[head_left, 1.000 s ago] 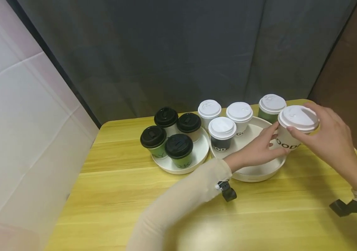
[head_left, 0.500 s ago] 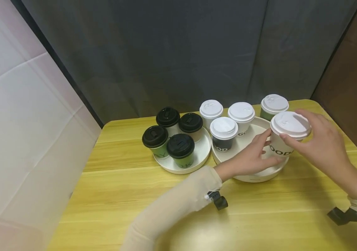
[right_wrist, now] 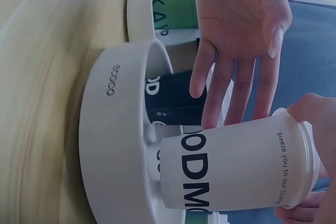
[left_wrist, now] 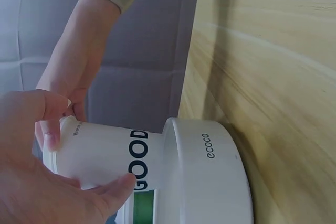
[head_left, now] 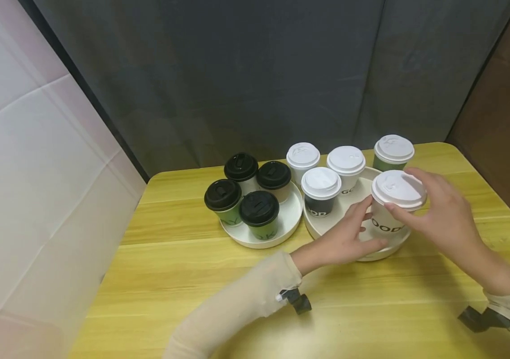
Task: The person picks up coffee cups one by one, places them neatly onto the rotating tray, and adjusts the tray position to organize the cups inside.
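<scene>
My right hand [head_left: 445, 214] grips a white paper cup [head_left: 387, 219] near its white lid [head_left: 399, 188], thumb on the near side and fingers behind. The cup hangs upright over the right part of the larger white round tray [head_left: 362, 192], its base close to the tray's rim in the right wrist view. Left of the cup is my left hand [head_left: 342, 237], fingers extended and fingertips right at the cup's side; in the right wrist view its palm [right_wrist: 236, 24] shows spread. Dark letters run round the cup's lower part.
White-lidded cups, one with a dark sleeve [head_left: 319, 205], stand at the larger tray's left side. A green cup with a white lid [head_left: 393, 149] is behind it. A smaller round tray [head_left: 291, 214] to the left bears several black-lidded cups [head_left: 259, 209]. Grey cloth [head_left: 237, 75] hangs behind the table.
Both hands have moved left and toward the person with the cup, bringing it from the larger tray's right edge to over its front right part. The other cups stay put.
</scene>
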